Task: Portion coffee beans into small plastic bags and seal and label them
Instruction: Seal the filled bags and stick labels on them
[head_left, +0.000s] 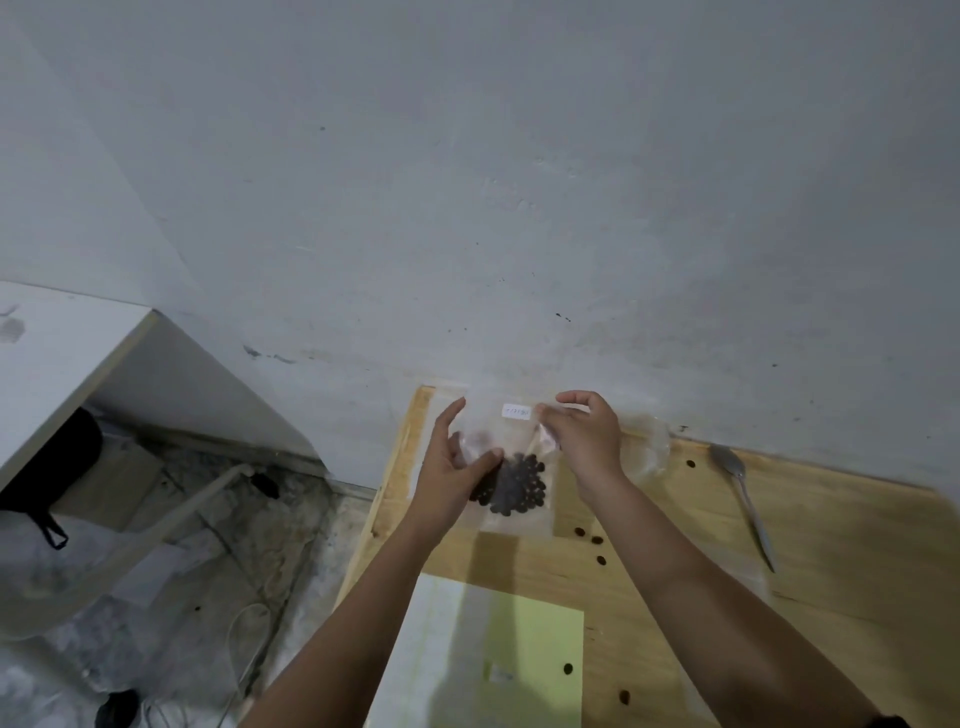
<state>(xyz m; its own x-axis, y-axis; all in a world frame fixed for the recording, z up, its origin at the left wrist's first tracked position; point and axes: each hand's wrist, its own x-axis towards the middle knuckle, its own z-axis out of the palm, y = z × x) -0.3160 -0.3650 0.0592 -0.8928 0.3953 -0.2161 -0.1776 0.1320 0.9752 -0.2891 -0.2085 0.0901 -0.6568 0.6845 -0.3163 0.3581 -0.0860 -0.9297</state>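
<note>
A small clear bag (519, 512) with a dark heap of coffee beans (517, 486) in its lower half is held up at the far end of the table (831, 571), close to the wall (467, 208). From my remote seat I cannot tell whether its bottom edge rests on the wood. A white label (516, 411) already sits near its top edge (the writing is too small for me to read).

The left hand (452, 467) holds the bag's left side, thumb in front by the beans and fingers showing through the plastic behind. The right hand (584, 441) pinches the top right edge just beside the label, its fingers curled.

As I read it, this bag is portioned and labelled. Whether its seal is pressed closed I cannot make out, and the grip along the top suggests that closing or checking it is the step in hand.

Several stray beans (597, 540) lie on the wood near the bag and nearer to me. A metal spoon (743, 499) rests well to the right, and some crumpled clear plastic (649, 449) lies just behind the right hand. A pale green sheet (540, 639) lies in the foreground. I see no other filled bags, so how many portions are left is beyond what I can judge.
</note>
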